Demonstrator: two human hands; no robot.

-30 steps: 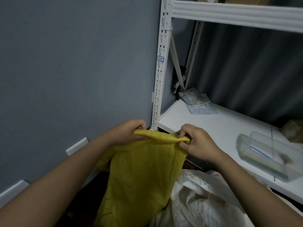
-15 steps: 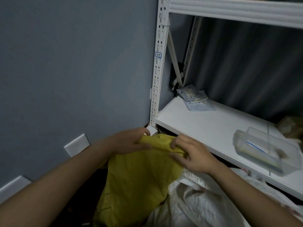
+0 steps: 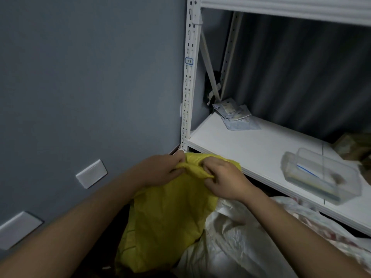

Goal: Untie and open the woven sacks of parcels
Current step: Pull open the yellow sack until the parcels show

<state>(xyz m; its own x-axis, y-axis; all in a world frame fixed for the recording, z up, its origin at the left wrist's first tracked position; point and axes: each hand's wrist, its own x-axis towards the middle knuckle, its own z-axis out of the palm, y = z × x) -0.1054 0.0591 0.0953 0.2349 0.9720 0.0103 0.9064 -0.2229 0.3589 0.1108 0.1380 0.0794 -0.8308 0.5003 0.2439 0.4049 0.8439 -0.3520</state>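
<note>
Since the earlier frames, both hands have drawn closer together on the top edge of the yellow sack point(image 3: 166, 213), so the stretched mouth we held apart is now bunched into a fold between them. Our left hand point(image 3: 160, 169) curls its fingers and thumb around the gathered fabric at the left of that fold. Our right hand point(image 3: 222, 177) pinches the same fold from the right, fingers bent over the fabric, just beside the left hand.

We hold the sack by its top because that is where the closure sits; gripping on both sides of the bunch lets us work the fabric loose while the sack's body hangs below. No cord or knot is visible at this moment, so we cannot tell whether a tie remains.

We keep the yellow sack upright in the corner, between the grey wall point(image 3: 90, 87) and the white sack point(image 3: 230, 243), which lies against its right side. It sits in front of and below the white shelf point(image 3: 251, 149), near the rack's perforated upright point(image 3: 188, 87). We judge that the opening step is under way, not finished.
</note>
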